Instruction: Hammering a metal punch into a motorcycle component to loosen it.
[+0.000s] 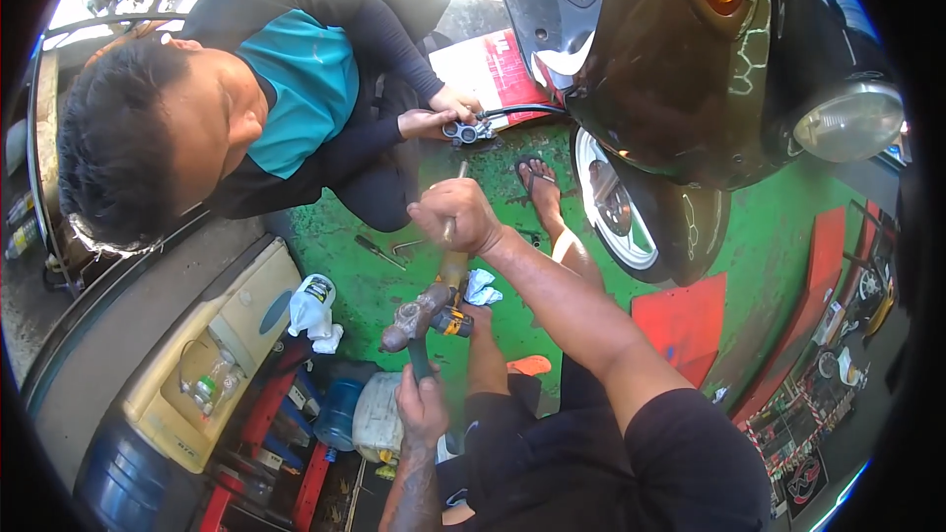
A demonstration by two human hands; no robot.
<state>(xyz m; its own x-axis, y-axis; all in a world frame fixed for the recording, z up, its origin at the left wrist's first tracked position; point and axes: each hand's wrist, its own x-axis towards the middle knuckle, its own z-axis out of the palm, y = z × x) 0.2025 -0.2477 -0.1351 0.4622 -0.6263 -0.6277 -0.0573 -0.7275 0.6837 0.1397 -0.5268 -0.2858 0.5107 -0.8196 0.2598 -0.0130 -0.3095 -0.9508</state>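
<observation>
My right hand (pixel 458 217) is closed round the wooden handle of a hammer (pixel 416 317), whose worn, brownish metal head points down toward my left hand. My left hand (pixel 422 404) grips a dark green rod-like piece (pixel 420 357); its upper end meets or passes behind the hammer head, and I cannot tell which. Just beyond the hammer head is a yellow and black object (pixel 454 321), partly hidden, beside my foot. Across from me a seated person in a teal and black shirt holds a metal part (pixel 467 132) attached to a black cable or hose.
A dark scooter (pixel 680 69) stands at the upper right, its front wheel (pixel 613 199) on the green floor. A screwdriver (pixel 379 251), a crumpled white rag (pixel 481 288) and a red panel (pixel 680 327) lie around. At left are a white bottle (pixel 311 305) and a beige tray (pixel 187 335).
</observation>
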